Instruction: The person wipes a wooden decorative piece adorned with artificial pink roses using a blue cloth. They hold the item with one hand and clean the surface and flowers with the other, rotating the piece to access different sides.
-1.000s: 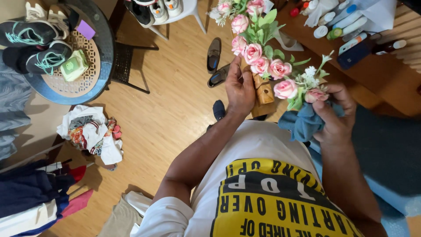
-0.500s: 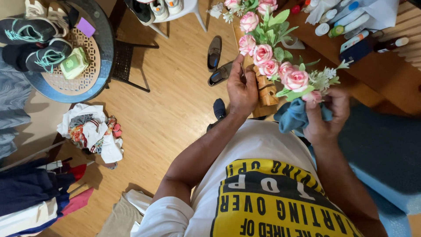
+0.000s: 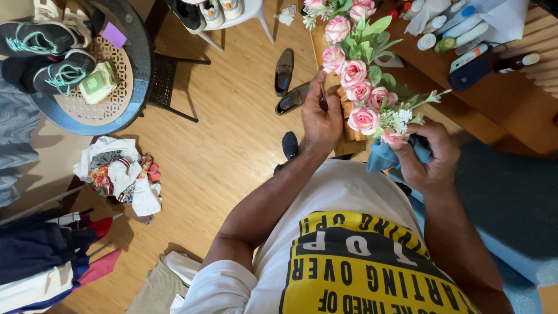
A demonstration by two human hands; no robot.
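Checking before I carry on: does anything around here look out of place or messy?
Yes. Sneakers sit on the round table rather than the floor, and a heap of clothes lies crumpled on the floor beside it.

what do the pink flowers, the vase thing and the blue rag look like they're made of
Pink flowers: likely fabric or plastic, with uniform matte petals and stiff, evenly green leaves. Vase in the left hand: seems carved wood, tan and matte, though mostly hidden. Blue rag in the right hand: soft cloth, bunched in limp folds.
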